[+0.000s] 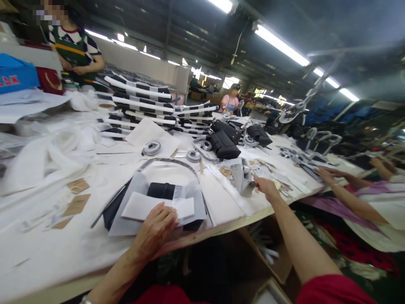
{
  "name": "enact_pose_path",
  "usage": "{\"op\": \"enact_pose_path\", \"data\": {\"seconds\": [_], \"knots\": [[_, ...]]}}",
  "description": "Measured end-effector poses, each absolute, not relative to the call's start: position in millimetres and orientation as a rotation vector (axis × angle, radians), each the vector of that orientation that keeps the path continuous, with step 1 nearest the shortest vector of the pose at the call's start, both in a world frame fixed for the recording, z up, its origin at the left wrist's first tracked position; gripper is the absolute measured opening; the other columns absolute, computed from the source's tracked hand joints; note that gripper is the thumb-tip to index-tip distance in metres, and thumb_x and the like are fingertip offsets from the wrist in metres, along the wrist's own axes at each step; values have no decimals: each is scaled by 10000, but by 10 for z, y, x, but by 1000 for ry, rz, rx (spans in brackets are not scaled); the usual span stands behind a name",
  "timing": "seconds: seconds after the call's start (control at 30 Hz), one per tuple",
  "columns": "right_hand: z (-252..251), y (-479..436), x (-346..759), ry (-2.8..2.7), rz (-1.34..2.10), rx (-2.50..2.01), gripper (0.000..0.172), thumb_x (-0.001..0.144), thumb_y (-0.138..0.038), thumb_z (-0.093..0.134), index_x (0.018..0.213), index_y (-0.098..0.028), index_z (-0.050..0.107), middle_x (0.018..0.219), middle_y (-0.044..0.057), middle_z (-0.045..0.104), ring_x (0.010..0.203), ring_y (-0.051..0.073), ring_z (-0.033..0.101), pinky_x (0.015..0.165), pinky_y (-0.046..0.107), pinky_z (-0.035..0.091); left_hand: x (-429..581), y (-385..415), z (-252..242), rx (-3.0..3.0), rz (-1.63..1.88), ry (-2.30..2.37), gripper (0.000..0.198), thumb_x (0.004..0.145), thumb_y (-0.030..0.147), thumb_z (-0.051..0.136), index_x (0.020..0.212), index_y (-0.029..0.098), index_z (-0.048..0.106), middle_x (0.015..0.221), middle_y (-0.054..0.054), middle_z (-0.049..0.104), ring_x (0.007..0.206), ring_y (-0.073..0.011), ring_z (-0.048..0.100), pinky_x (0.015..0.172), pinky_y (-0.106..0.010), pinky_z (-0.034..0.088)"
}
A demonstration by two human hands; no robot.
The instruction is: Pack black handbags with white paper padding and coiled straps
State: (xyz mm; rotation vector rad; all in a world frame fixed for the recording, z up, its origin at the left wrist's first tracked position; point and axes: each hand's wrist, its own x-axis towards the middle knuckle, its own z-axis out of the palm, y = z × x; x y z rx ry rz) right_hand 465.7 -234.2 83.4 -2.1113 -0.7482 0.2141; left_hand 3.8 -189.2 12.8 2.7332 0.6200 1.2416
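My left hand (162,217) lies flat, fingers stretched, on a white foam strip (136,207). The strip rests on a sheet of translucent paper (122,226) spread over a black handbag (110,213). The bag's wrapped handle (177,161) arches away behind it, and a black strap piece (160,191) lies on the paper by the strip. Farther right, my right hand (267,188) reaches to a grey object that looks like a tape dispenser (243,177). Its thumb and fingers are pinched at the dispenser's near edge; what sits between them is too small to make out.
Wrapped black-and-white bag pieces (142,103) are stacked at the back. Black bags (223,145) and coiled straps (152,147) lie before them. Brown paper tags (76,204) are on the left. A co-worker's hands (325,174) work at the right. An open carton (278,253) stands below the table edge.
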Motion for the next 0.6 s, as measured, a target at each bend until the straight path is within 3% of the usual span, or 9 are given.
{"op": "enact_pose_path", "data": {"seconds": [0.13,0.27,0.47,0.6], "knots": [[838,-2170,4610,-615,320,-1961,151,658,-322,686,713,-198,620,618,26,673,570,163,627,491,234,472,40,-1892,122,2752,1244,631,129,983,214,457,952,213,582,939,-10,671,907,-155,610,1036,-408,419],[894,-2081,4528,-504,267,-1810,268,577,-230,705,813,-176,590,547,-25,614,541,159,617,515,248,501,38,-1891,109,2759,1240,644,137,986,219,452,967,213,587,944,-12,674,912,-154,613,1048,-412,415],[839,-2465,4423,-476,214,-1592,474,499,-317,793,907,-170,601,615,-35,637,569,138,611,543,243,523,40,-1901,130,2728,1244,651,135,981,210,459,943,216,588,937,-1,673,893,-152,619,1035,-408,429],[624,-2741,4360,-500,393,-1660,351,513,-375,768,765,-197,602,611,6,644,533,147,603,528,279,537,41,-1902,136,2722,1237,633,131,981,206,458,957,214,587,937,-3,671,903,-155,615,1044,-411,411]]}}
